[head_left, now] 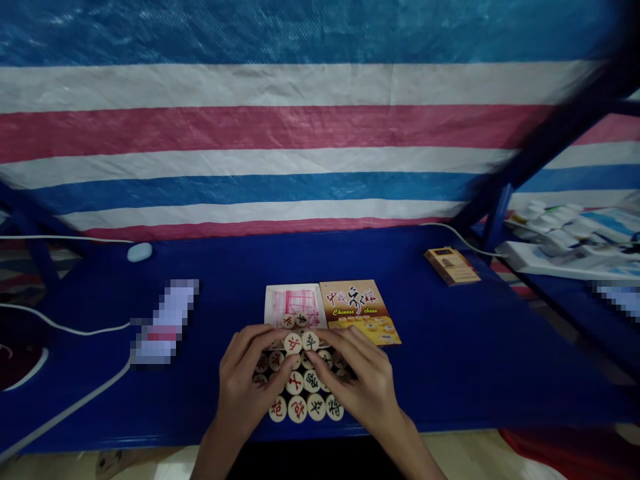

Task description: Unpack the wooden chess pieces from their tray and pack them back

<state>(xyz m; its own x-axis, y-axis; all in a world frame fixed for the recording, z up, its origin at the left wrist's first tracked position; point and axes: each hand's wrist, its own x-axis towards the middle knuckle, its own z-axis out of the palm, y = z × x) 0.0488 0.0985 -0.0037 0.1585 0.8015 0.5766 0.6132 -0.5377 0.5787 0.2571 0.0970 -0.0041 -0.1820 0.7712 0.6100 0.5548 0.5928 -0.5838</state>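
Note:
My left hand is curled, its thumb and fingertips closed on a round wooden Chinese chess piece with a red character. Right beside it, my right hand grips a similar piece with a black character. The two pieces touch or nearly touch. Beneath my hands, several more Chinese chess pieces lie face up in rows, red and black mixed. My fingers partly cover these rows. Two further pieces show just beyond my fingertips, at the near edge of an open box half.
A printed Chinese chess box lid lies right of the box half. The blue table also bears a blurred phone with a cable, a small white case and a yellow pack. Striped sheeting hangs behind.

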